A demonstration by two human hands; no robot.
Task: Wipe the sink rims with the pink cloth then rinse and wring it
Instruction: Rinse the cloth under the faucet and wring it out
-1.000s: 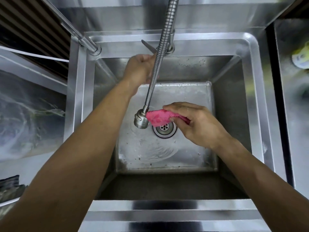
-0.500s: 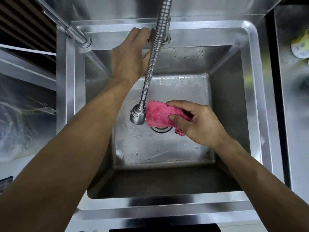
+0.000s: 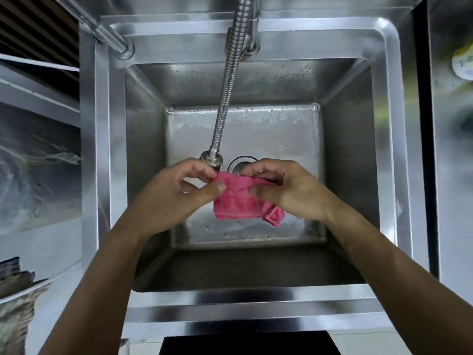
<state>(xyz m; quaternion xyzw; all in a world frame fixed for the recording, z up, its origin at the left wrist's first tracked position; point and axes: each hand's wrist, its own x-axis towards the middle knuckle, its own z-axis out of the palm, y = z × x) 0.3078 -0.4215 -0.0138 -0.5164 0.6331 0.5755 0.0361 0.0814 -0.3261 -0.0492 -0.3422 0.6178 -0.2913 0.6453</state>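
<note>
The pink cloth [image 3: 238, 199] hangs over the steel sink basin, just below the faucet's spray head [image 3: 212, 160]. My left hand [image 3: 176, 193] pinches its left top corner between thumb and fingers. My right hand [image 3: 289, 190] grips its right top part, with a bunched end hanging below the palm. The flexible faucet hose [image 3: 227, 90] runs down from the back rim [image 3: 307, 29]. No water stream is visible. The drain [image 3: 242, 162] is partly hidden behind the cloth and my fingers.
The sink's front rim [image 3: 256, 301] lies near me, the left rim [image 3: 102, 149] and right rim [image 3: 391, 149] at the sides. A metal pipe [image 3: 102, 32] crosses the back left corner. A yellow-white object [image 3: 463, 62] sits on the right counter.
My left hand left the tap at the back rim and came down to take the cloth's left corner. The cloth now spreads between both hands below the spray head.
</note>
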